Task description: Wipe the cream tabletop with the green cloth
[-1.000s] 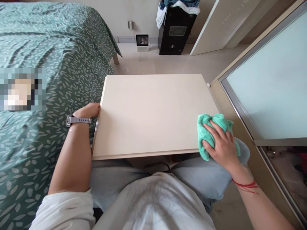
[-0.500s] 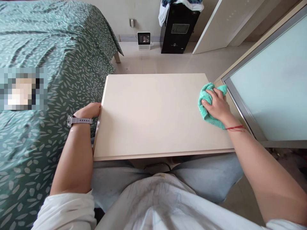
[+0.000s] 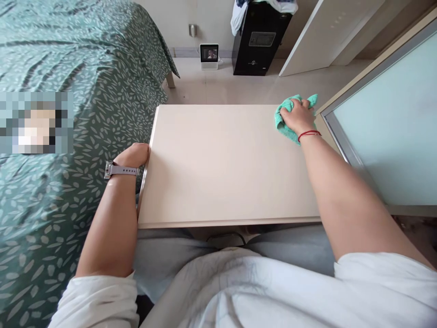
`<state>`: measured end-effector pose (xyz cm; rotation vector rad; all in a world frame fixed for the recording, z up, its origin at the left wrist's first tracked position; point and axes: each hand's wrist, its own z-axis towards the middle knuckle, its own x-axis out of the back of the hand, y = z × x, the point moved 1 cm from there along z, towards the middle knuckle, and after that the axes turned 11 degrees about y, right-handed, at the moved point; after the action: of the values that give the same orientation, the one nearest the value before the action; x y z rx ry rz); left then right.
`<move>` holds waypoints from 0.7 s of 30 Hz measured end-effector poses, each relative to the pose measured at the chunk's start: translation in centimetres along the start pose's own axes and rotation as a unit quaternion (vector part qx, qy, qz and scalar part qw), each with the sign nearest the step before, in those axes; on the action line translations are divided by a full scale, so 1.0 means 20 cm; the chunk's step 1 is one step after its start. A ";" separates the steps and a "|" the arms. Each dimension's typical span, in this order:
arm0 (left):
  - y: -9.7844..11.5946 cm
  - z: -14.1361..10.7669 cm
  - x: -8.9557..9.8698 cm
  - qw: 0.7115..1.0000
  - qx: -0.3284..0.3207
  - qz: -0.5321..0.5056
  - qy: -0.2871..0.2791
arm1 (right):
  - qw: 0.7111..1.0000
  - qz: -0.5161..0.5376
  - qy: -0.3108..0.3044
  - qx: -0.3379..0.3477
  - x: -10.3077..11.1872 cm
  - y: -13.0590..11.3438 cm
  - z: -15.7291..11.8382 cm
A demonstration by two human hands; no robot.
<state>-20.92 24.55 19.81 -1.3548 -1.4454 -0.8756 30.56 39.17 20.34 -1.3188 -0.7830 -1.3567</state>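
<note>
Through the head camera I have the right hand (image 3: 297,115) at the far right corner of the pale tabletop (image 3: 228,164), its fingers bent over a bunched green cloth (image 3: 286,129) and gripping it, with part of the cloth spreading out beneath the palm toward me. A red string bracelet (image 3: 309,133) circles that wrist. My left hand (image 3: 134,155) is against the tabletop's left edge, wrist bent inward; the fingertips are hidden by the edge, so I cannot tell whether they are curled around it or just resting. A watch (image 3: 124,170) with a pale strap sits on that wrist. The tabletop lies level in front of me, above legs in faded jeans (image 3: 164,255). To my left, just beside it, is a bed (image 3: 112,91) with a green leaf-patterned cover. On my right stands a frosted glass panel (image 3: 396,127) in a metal frame. Beyond the far edge, by the wall, I see a small screen (image 3: 209,57) on the floor, a black cabinet (image 3: 261,38) with fabric on top, and a door (image 3: 327,34).
</note>
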 end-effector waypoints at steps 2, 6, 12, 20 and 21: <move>0.03 -0.03 0.04 1.000 0.007 -0.013 -0.009 | 1.000 -0.005 0.019 -0.017 -0.03 -0.04 0.01; 0.06 -0.06 0.06 1.000 0.004 -0.008 0.000 | 0.998 -0.013 0.051 -0.030 -0.12 -0.21 0.00; 0.05 -0.05 0.04 1.000 0.010 0.001 0.005 | 0.999 0.021 0.046 0.018 -0.28 -0.71 -0.10; 0.02 0.00 -0.05 0.998 0.019 0.011 0.063 | 0.973 0.102 -0.029 0.204 -0.25 -1.45 -0.57; 0.02 0.00 -0.06 0.997 0.015 0.006 0.069 | 0.968 0.107 -0.037 0.223 -0.24 -1.52 -0.62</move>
<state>-20.67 24.33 18.71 -1.2544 -1.3374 -0.9172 -2.44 36.01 19.67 -1.0629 -0.9067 -0.8969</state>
